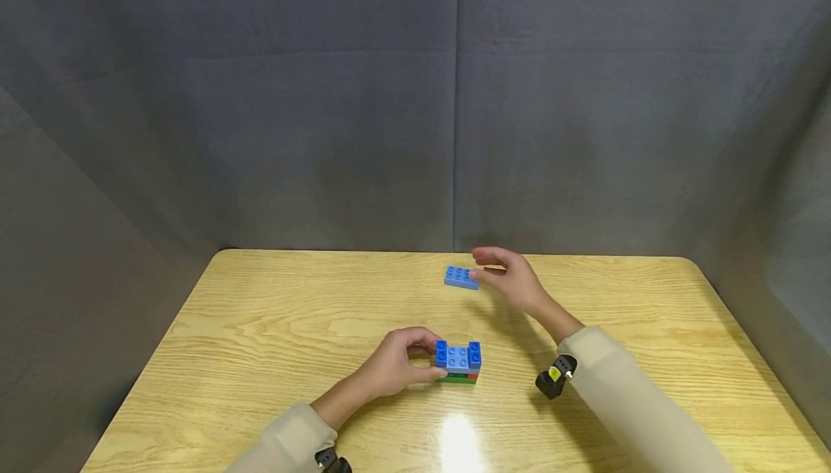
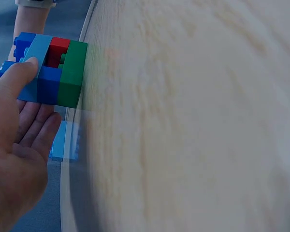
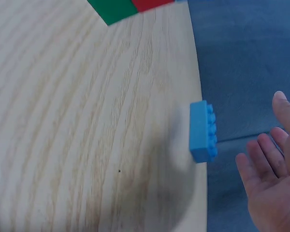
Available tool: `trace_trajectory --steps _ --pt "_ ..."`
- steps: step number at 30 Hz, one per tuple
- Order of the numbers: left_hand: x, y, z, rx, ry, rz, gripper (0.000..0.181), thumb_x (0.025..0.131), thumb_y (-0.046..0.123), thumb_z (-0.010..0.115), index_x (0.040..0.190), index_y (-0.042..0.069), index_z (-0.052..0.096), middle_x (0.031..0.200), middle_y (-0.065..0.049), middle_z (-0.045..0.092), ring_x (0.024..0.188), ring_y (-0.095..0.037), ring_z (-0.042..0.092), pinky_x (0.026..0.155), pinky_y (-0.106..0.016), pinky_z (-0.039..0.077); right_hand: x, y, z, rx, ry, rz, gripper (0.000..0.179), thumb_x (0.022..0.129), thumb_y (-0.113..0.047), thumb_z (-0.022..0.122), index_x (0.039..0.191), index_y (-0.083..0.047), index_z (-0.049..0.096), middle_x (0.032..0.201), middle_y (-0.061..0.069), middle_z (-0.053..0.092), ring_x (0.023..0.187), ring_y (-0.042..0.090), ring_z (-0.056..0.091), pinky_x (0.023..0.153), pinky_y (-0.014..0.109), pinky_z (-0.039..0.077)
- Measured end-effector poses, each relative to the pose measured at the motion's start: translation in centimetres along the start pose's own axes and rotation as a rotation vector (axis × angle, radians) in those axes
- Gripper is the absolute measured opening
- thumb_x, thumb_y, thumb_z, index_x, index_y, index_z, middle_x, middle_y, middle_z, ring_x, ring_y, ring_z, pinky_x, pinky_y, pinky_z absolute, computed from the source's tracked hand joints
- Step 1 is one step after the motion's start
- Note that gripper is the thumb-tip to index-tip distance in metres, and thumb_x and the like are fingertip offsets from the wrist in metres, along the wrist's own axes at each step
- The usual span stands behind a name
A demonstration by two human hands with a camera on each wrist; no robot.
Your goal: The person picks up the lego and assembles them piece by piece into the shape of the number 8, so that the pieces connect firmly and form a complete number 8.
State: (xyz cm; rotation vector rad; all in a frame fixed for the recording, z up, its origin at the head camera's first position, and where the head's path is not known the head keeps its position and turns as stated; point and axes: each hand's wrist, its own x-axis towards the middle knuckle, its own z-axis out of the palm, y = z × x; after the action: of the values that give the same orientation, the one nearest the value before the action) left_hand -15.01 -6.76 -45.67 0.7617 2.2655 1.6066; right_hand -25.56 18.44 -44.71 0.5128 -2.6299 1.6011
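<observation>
My left hand [image 1: 389, 365] grips a stack of toy building bricks [image 1: 457, 359] from its left side, thumb in front. In the left wrist view the stack [image 2: 53, 72] shows a green bottom brick, red and dark blue bricks above it, then a light blue layer. Two small dark blue bricks top its ends. Farther back on the table lies a loose light blue brick [image 1: 457, 277], studs up. My right hand [image 1: 513, 282] hovers beside it, thumb and fingers parted. The right wrist view shows a gap between this hand [image 3: 275, 169] and the loose brick [image 3: 200, 131].
Both hands work over a light wooden table [image 1: 292, 314] with rounded far corners. A dark grey cloth [image 1: 324, 134] hangs behind the far edge and along both sides. Black wrist straps [image 1: 555, 378] with small devices sit on the sleeves.
</observation>
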Motion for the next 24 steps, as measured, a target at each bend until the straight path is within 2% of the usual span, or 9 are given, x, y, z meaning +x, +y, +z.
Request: trace_trajectory --steps 3,10,17,24 --pt "0.0 -0.1 0.0 -0.007 -0.003 0.002 0.028 0.077 0.005 0.076 0.102 0.006 0.064 0.097 -0.003 0.064 0.092 -0.017 0.062 0.088 -0.038 0.051 0.6 1.0 0.2 0.001 0.014 0.034 0.047 0.086 -0.028 0.068 0.126 -0.006 0.056 0.126 0.009 0.057 0.115 0.024 0.053 0.095 0.038 0.046" --pt "0.1 -0.2 0.1 -0.023 -0.011 0.003 0.027 0.077 0.005 0.076 0.102 0.006 0.064 0.097 -0.004 0.064 0.092 -0.018 0.063 0.087 -0.038 0.051 1.1 2.7 0.9 -0.02 0.012 0.067 0.048 0.087 -0.027 0.068 0.127 -0.003 0.055 0.127 0.014 0.056 0.116 0.028 0.053 0.095 0.041 0.046" --pt "0.8 -3.6 0.5 -0.023 -0.014 -0.002 0.029 0.076 0.019 0.078 0.101 0.013 0.064 0.097 0.004 0.064 0.092 -0.011 0.062 0.085 -0.025 0.051 1.2 3.8 1.9 -0.066 0.014 0.136 0.047 0.086 -0.023 0.069 0.126 -0.004 0.055 0.126 0.012 0.057 0.112 0.027 0.055 0.095 0.041 0.046" --pt "0.8 -3.6 0.5 -0.018 -0.014 -0.016 0.029 0.076 0.02 0.078 0.101 0.014 0.065 0.097 0.004 0.064 0.091 -0.01 0.062 0.084 -0.024 0.051 1.0 4.1 2.8 -0.095 0.044 0.178 0.045 0.086 -0.018 0.069 0.128 -0.006 0.055 0.126 0.011 0.057 0.109 0.025 0.057 0.093 0.038 0.048"
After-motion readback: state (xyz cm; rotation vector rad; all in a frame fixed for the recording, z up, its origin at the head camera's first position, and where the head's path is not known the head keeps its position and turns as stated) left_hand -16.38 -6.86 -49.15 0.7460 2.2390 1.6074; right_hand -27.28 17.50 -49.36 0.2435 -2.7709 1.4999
